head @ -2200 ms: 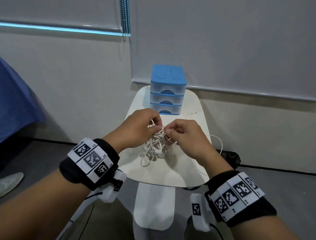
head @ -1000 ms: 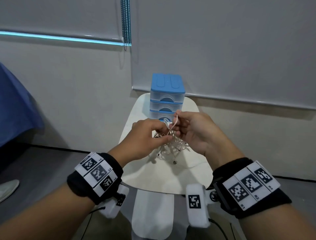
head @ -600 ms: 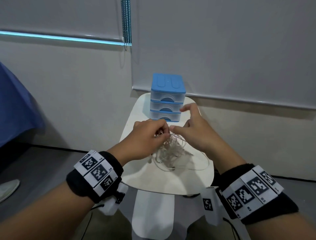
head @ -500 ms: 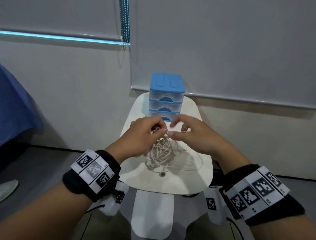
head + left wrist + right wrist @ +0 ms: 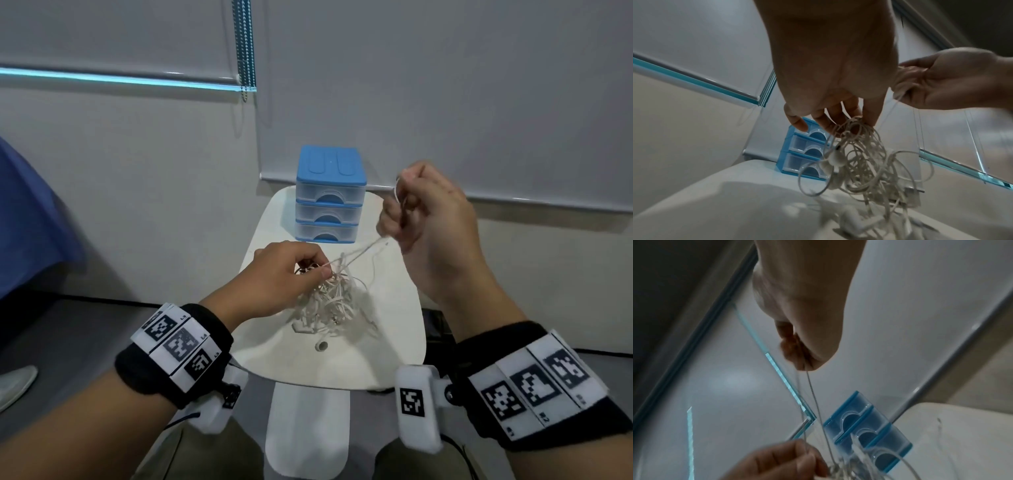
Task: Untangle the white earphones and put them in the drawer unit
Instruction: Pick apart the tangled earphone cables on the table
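1. Since half a second ago, the right hand (image 5: 431, 219) has risen up and to the right, drawing a strand taut; its grip pinches that cord.
2. Nearer me, the left hand (image 5: 284, 274) pinches the top of the white earphones (image 5: 332, 305), whose tangle hangs onto the worktop (image 5: 394, 342).
3. Beyond, the drawer unit (image 5: 330, 195) stands with all three drawers closed.
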`<state>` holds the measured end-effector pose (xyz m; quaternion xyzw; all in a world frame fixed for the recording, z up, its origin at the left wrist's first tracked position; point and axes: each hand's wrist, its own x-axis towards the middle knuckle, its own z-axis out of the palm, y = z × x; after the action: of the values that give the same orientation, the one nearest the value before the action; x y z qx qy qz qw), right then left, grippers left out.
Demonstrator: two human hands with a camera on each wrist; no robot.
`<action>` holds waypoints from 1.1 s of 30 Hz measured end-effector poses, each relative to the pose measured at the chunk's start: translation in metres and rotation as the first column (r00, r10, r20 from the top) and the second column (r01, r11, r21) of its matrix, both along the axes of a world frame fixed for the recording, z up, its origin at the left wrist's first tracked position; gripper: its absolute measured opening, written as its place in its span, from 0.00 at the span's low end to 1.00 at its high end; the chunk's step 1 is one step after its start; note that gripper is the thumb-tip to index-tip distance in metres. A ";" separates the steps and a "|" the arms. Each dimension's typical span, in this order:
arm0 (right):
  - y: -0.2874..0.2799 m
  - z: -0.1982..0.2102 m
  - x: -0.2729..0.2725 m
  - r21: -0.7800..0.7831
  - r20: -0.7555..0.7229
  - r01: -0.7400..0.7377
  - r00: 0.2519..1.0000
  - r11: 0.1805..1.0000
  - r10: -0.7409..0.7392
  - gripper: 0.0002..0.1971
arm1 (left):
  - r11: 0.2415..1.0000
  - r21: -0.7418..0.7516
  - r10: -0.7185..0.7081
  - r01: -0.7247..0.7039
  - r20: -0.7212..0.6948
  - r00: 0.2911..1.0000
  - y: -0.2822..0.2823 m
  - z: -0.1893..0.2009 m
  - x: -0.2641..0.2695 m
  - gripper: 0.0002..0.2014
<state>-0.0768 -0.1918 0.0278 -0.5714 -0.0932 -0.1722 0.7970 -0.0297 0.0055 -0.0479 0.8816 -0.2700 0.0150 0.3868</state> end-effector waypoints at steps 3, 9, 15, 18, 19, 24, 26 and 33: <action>0.007 -0.005 0.003 -0.318 -0.057 0.085 0.992 0.944 -0.109 0.15 | 1.000 -0.012 -0.012 0.012 -0.011 1.000 -0.002 0.004 -0.001 0.11; 0.002 -0.026 0.002 -0.931 -0.195 -0.147 0.974 0.333 -0.115 0.05 | 0.999 0.030 0.024 -0.027 0.086 0.996 -0.005 0.000 -0.007 0.10; 0.001 -0.029 0.004 -0.855 -0.115 -0.018 0.981 0.519 -0.157 0.08 | 0.995 0.043 0.084 -0.088 0.084 0.993 -0.004 -0.002 -0.007 0.08; 0.001 -0.017 0.005 -0.539 -0.005 0.122 0.989 0.833 -0.149 0.10 | 0.994 0.040 0.103 -0.106 0.063 0.993 -0.003 -0.001 -0.005 0.09; 0.001 -0.011 0.004 -0.413 0.043 0.151 0.988 0.898 -0.146 0.11 | 0.993 0.046 0.103 -0.105 0.052 0.993 -0.003 -0.001 -0.005 0.10; -0.003 0.027 -0.009 0.141 0.193 0.114 0.971 0.983 -0.140 0.13 | 0.990 0.098 0.102 -0.102 0.002 0.995 -0.002 -0.005 -0.006 0.10; -0.005 0.033 -0.012 0.106 0.153 0.168 0.971 0.980 -0.183 0.13 | 0.992 0.088 0.090 -0.090 -0.004 0.996 -0.003 -0.005 -0.007 0.10; -0.003 -0.014 -0.001 -0.860 -0.174 -0.092 0.978 0.502 -0.119 0.09 | 0.990 0.082 0.107 -0.111 0.051 0.993 -0.007 0.000 -0.007 0.11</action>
<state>-0.0779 -0.1950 0.0133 -0.9080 -0.0775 -0.0476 0.4089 -0.0368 -0.0019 -0.0482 0.9100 -0.2307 0.0452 0.3416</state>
